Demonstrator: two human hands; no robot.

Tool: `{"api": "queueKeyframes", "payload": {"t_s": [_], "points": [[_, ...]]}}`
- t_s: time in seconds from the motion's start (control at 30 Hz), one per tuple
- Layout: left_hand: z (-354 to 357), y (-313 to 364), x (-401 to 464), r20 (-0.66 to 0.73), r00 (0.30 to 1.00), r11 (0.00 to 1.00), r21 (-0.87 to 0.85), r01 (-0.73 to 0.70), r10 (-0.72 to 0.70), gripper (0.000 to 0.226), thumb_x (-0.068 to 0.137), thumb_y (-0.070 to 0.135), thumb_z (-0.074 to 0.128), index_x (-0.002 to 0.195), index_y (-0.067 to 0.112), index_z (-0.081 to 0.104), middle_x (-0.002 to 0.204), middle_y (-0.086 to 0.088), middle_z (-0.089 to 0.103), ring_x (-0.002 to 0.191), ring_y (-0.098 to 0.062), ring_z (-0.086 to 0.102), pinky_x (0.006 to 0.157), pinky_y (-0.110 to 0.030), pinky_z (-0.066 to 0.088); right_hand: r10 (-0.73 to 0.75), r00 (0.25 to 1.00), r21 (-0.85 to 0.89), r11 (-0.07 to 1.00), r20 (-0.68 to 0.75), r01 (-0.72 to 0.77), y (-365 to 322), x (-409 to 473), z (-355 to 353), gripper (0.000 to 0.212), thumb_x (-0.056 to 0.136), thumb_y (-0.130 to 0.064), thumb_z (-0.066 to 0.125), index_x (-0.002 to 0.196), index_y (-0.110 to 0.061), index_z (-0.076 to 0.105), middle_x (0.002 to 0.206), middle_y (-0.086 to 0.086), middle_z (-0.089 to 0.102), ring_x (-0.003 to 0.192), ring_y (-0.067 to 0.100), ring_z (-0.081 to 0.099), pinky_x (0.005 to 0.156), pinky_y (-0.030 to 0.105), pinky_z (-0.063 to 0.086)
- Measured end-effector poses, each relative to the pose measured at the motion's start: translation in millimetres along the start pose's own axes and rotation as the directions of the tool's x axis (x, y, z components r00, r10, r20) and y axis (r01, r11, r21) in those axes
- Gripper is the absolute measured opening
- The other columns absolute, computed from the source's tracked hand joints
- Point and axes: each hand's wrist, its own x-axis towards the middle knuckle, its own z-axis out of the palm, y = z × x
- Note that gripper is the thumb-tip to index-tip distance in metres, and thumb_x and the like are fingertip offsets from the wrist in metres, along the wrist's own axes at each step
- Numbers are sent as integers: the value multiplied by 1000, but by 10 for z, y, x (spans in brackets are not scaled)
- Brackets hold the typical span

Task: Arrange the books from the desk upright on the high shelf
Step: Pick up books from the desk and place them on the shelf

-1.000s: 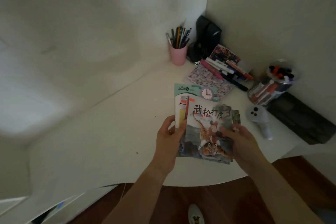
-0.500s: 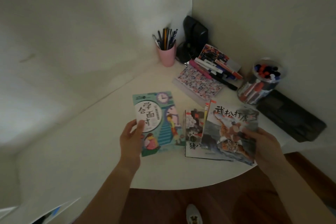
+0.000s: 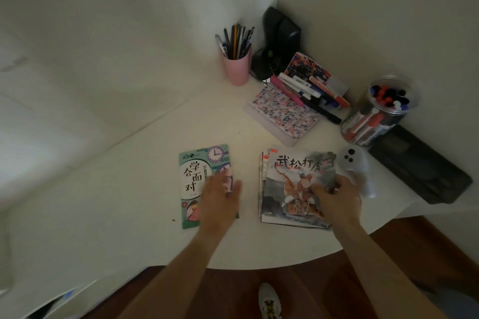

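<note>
My left hand [image 3: 220, 199] lies over the lower right of the green book [image 3: 199, 176], which is flat on the desk [image 3: 129, 202]. The fingers look straight and loosely spread on the cover, though blur keeps me from telling whether they press or only rest. Just to the right, apart from it, the stack [image 3: 293, 189] of thin books sits flat with the tiger cover on top. My right hand [image 3: 337, 197] is on its right side, fingers curled over the cover toward the edge; whether they pinch it I can't tell. A white controller [image 3: 355, 166] lies just beyond that hand.

I judge I'm at the gathering step: nothing is upright, and the shelf is out of view. Next I need a firm hold on a book's edge to lift it.
</note>
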Motion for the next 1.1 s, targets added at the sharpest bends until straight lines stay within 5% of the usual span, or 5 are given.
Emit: {"api": "queueKeyframes", "payload": {"t_s": [0.1,0.33,0.57,0.9,1.1], "points": [[329,310,-82,300,953,990,-121,79,-40,54,100,56,53,135,14,56,124,-2,63,111,-22,61,101,-43,51,14,998,4,1000,64,-15,27,-27,21,44,82,-33,80,119,-16,63,101,-1,68,92,22,64,83,41,56],[552,497,-48,257,955,956,-210,205,-148,53,76,58,74,104,13,68,98,1,73,93,-21,70,79,-34,57,23,981,-78,997,194,-7,341,243,188,85,58,-65,73,135,-34,51,116,4,66,101,29,67,88,50,59],[498,584,16,600,777,616,-542,572,-192,50,68,10,94,112,-1,72,97,-19,77,66,-26,74,58,-33,61,135,950,259,943,282,-211,154,157,-1,33,73,1,81,103,-8,72,97,14,77,91,34,74,91,51,59],[206,320,-217,372,891,684,-722,101,261,61,80,-13,78,131,14,57,123,-4,74,116,-23,70,90,-37,61,-266,905,402,908,333,119,34,121,-218,57,46,-13,95,93,1,66,95,28,69,96,34,71,84,43,60],[293,22,-106,302,915,805,-592,-40,267,64,82,-10,78,137,11,53,125,12,71,121,-9,65,104,-33,54,-361,880,510,844,308,167,163,31,-11,68,69,30,70,129,3,51,117,10,70,115,23,67,91,41,60]]}}
